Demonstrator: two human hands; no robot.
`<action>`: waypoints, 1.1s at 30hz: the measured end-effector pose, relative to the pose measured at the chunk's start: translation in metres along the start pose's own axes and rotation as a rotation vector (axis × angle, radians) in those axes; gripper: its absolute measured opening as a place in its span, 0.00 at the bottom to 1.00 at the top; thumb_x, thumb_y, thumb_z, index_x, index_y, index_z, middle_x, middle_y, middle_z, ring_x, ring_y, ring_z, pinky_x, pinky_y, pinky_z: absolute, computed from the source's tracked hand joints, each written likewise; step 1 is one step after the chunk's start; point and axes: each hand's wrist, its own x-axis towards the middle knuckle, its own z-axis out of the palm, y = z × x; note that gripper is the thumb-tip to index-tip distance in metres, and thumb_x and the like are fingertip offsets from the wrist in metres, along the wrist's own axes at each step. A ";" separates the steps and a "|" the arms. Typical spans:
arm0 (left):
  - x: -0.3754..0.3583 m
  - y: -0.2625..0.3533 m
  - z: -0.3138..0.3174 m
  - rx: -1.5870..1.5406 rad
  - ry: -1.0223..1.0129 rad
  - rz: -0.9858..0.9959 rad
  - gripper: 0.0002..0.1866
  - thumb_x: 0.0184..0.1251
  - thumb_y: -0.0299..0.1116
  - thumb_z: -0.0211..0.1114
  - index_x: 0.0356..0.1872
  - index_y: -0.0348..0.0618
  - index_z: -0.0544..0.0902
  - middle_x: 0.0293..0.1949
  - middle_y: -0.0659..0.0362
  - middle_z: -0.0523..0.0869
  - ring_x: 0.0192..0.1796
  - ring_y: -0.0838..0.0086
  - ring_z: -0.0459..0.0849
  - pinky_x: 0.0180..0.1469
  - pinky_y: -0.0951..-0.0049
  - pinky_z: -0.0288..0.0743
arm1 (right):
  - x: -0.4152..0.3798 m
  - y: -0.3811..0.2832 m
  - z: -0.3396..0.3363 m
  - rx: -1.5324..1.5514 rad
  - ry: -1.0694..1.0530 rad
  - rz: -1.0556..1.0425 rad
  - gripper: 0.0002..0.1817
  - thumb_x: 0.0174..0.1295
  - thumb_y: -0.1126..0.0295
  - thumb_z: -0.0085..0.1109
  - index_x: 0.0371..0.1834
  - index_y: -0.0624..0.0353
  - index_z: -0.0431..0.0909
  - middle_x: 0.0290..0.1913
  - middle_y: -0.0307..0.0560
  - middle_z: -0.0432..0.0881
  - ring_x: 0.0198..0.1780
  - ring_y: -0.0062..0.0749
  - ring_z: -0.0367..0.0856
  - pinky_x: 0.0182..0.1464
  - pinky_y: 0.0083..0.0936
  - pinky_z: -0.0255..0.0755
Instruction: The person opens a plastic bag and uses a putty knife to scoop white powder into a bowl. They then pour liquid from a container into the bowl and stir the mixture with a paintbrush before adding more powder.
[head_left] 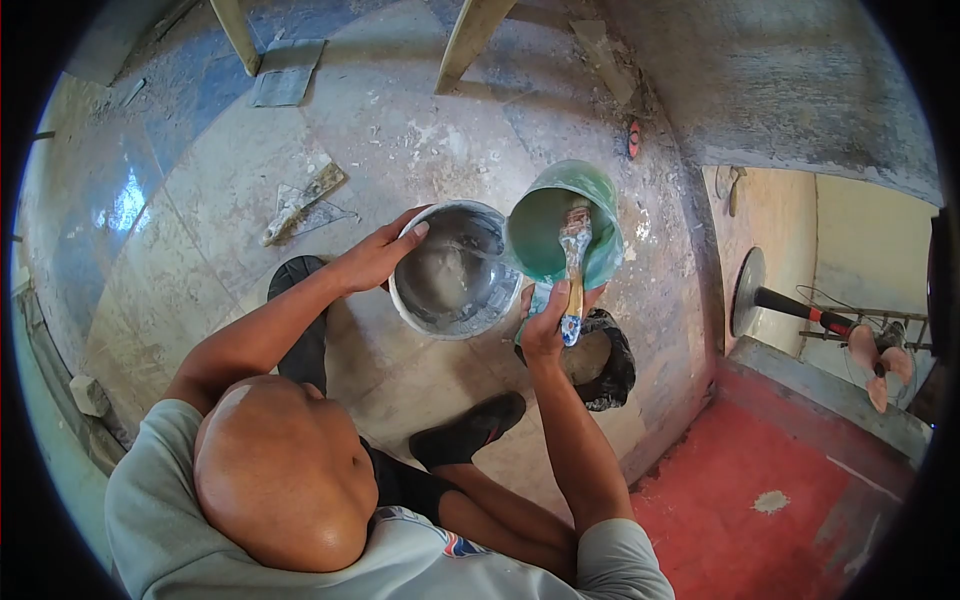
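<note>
My left hand (pixel 398 252) grips the rim of a grey-white bucket (pixel 408 300), thumb over the edge. Wet grey stuff coats the bucket's inside, with a paler patch at the bottom. In my right hand (pixel 548 318) is a green bucket (pixel 560 178), tilted toward the grey-white one, their rims close together. A thin pale streak runs from the green rim into the grey-white bucket. Under my right thumb is the handle of a paintbrush (pixel 574 262), its bristles resting inside the green bucket. Most of my right fingers are hidden behind the green bucket.
Two putty knives (pixel 305 205) lie on the splattered floor at left. A black-rimmed container (pixel 612 375) stands by my right wrist. Wooden legs (pixel 470 45) rise at the back. A small red object (pixel 633 138) is by the wall. A disc-ended tool (pixel 750 290) leans at right.
</note>
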 end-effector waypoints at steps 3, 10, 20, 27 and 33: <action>-0.001 0.002 0.000 0.007 -0.009 -0.007 0.35 0.89 0.60 0.49 0.89 0.61 0.59 0.71 0.55 0.80 0.64 0.68 0.84 0.46 0.64 0.90 | 0.001 -0.001 0.003 0.002 -0.032 -0.035 0.37 0.76 0.68 0.47 0.85 0.53 0.43 0.60 0.54 0.77 0.32 0.28 0.77 0.27 0.24 0.75; 0.000 -0.002 0.000 0.010 0.000 0.003 0.35 0.89 0.60 0.49 0.89 0.62 0.59 0.71 0.55 0.80 0.64 0.68 0.84 0.46 0.64 0.90 | -0.002 -0.007 0.006 0.017 -0.045 -0.006 0.38 0.75 0.69 0.46 0.85 0.54 0.42 0.58 0.55 0.77 0.31 0.28 0.75 0.27 0.25 0.74; 0.005 -0.014 0.000 -0.045 0.022 0.032 0.35 0.89 0.61 0.49 0.88 0.61 0.59 0.71 0.54 0.80 0.65 0.66 0.84 0.48 0.63 0.89 | 0.000 -0.004 0.006 0.029 -0.025 -0.056 0.37 0.76 0.70 0.47 0.85 0.54 0.44 0.60 0.54 0.75 0.35 0.29 0.76 0.28 0.26 0.75; 0.013 -0.028 -0.003 -0.017 0.052 0.087 0.35 0.89 0.63 0.48 0.88 0.62 0.60 0.69 0.54 0.83 0.59 0.67 0.87 0.44 0.63 0.90 | 0.001 -0.005 0.005 0.021 -0.029 -0.060 0.37 0.76 0.70 0.47 0.84 0.54 0.44 0.61 0.54 0.75 0.36 0.28 0.77 0.28 0.24 0.76; 0.016 -0.031 -0.004 -0.016 0.028 0.129 0.34 0.90 0.60 0.48 0.88 0.59 0.61 0.69 0.53 0.83 0.64 0.67 0.84 0.54 0.62 0.88 | 0.001 -0.006 0.009 0.016 -0.027 -0.068 0.37 0.75 0.69 0.47 0.85 0.53 0.43 0.62 0.54 0.75 0.37 0.27 0.77 0.29 0.23 0.77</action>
